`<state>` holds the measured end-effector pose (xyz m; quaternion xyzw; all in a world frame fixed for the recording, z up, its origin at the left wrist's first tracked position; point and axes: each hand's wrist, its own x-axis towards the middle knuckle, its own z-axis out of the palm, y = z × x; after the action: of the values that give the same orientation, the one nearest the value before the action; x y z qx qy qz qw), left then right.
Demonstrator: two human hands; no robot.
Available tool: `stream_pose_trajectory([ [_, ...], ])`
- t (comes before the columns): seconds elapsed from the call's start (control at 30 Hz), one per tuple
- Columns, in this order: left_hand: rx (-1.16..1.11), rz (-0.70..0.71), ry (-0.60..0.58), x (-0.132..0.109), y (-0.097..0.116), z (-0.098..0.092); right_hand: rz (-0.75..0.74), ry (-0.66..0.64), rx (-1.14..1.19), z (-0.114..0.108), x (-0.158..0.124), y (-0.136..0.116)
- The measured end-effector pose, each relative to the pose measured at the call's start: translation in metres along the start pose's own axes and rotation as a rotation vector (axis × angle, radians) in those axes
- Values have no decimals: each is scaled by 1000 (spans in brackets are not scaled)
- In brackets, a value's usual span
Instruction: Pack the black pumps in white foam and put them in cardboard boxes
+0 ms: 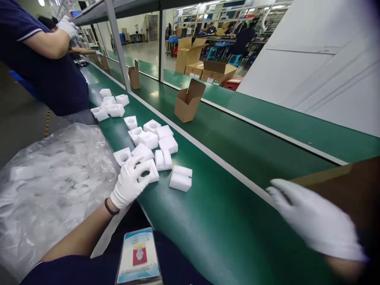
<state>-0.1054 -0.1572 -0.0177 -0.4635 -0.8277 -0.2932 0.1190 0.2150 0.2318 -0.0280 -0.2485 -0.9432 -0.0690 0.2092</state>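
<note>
**Foam blocks (168,144) on a green tabletop (213,221), left hand (128,184) at one of them**

The green tabletop is the widest thing in my feed, running from the lower right away to the upper left. Across a white rail (208,151) I see a darker green strip (237,136) alongside it. To my left, beside the tabletop's edge, bulges a clear plastic bag (89,130) with white foam pieces inside. Past it stands a co-worker (44,79) in a dark shirt. At my right edge a brown carton (353,186) is partly in view.

In front of that carton is the white-gloved right hand (308,215), blurred; I read its fingers as released and stretched out. Farther off, a small open box (184,107) stands on the strip.

The left hand, also gloved, has thumb and fingers curved about the round opening of a holed block (154,171); I cannot tell whether they are grasping it. That block lies on the tabletop, at the near side of a loose cluster. A slotted block (180,183) sits to its right. Smallest are the wearer's badge (139,255) and a dark beaded bracelet (111,207) on the left wrist.
</note>
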Motion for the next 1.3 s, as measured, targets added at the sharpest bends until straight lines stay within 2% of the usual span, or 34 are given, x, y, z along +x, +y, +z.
stream_pose_trajectory([
  [0.07,114,-77,-95,-1,-16,0,-193,-5,104,5,-5,-64],
  [0.13,183,-51,-196,-4,-21,7,-335,40,223,5,-1,-120],
  [0.2,233,9,-225,-9,-18,12,-410,54,324,1,8,-161],
  [0.27,221,49,-200,-12,-9,13,-425,63,431,-5,15,-190],
  [0.33,91,33,-198,-14,3,7,-414,58,581,-10,16,-212],
  [0.47,-432,-94,-370,-10,38,2,-402,74,877,-11,2,-238],
  [0.53,-638,-143,-428,-7,57,10,-263,59,976,-8,-6,-240],
  [0.57,-699,-136,-436,-5,66,16,-125,28,1027,-8,-10,-237],
  [0.63,-768,-37,-455,-1,81,30,224,-32,1184,-10,-19,-225],
  [0.7,-817,94,-533,3,95,47,491,-11,1446,-17,-29,-208],
  [0.77,-804,159,-609,8,110,66,602,103,1737,-24,-41,-195],
  [0.8,-773,177,-601,10,118,77,631,173,1846,-25,-47,-191],
  [0.87,-727,275,-510,10,136,101,734,249,1975,-22,-60,-187],
  [0.93,-753,413,-426,9,150,126,873,231,2028,-12,-73,-186],
  [0.97,-780,458,-419,7,155,138,925,216,2029,-6,-79,-185],
  [1.07,-790,435,-487,-1,161,162,954,293,1967,10,-95,-181],
  [1.17,-725,333,-562,-9,161,170,872,387,1851,18,-107,-171],
  [1.3,-655,284,-694,-9,153,174,731,266,1777,23,-113,-161],
])
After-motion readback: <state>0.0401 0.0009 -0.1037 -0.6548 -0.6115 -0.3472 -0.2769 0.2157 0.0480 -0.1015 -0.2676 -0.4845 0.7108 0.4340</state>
